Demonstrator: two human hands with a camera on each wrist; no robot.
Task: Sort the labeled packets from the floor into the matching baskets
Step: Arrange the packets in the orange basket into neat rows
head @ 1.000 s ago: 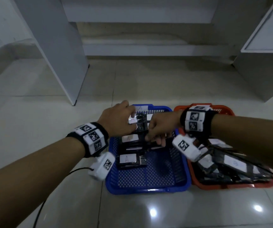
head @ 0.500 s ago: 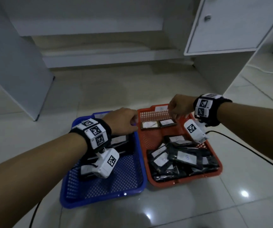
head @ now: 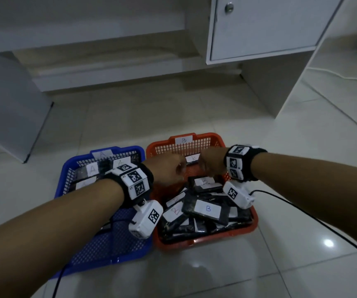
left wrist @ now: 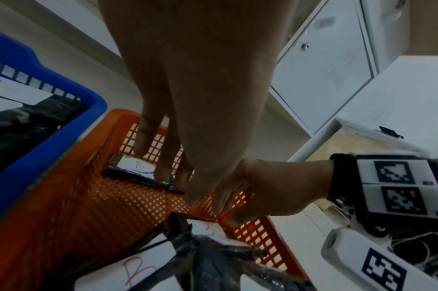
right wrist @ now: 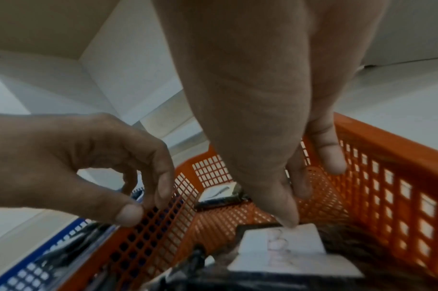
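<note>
A blue basket [head: 108, 250] tagged A holds black packets with A labels [head: 92, 168]. Beside it on the right, an orange basket [head: 207, 136] tagged B holds a pile of B packets [head: 207, 208]. Both hands are over the orange basket's far end. My left hand [head: 167, 168] points straight fingers [left wrist: 163, 173] down onto the edge of a B packet [left wrist: 135, 167] lying by the far wall. My right hand [head: 211, 163] hangs next to it with loose fingers [right wrist: 329, 157] and nothing visibly held. Another B packet [right wrist: 282, 248] lies under its thumb.
A white cabinet with a knobbed door [head: 259, 29] stands behind the baskets on the right, and a white panel [head: 7, 104] stands at the left. A black cable [head: 302, 214] runs from my right wrist across the glossy tiled floor.
Both hands have moved from the blue basket to the far end of the orange one. The left hand crossed over last. The head view has swung right.
</note>
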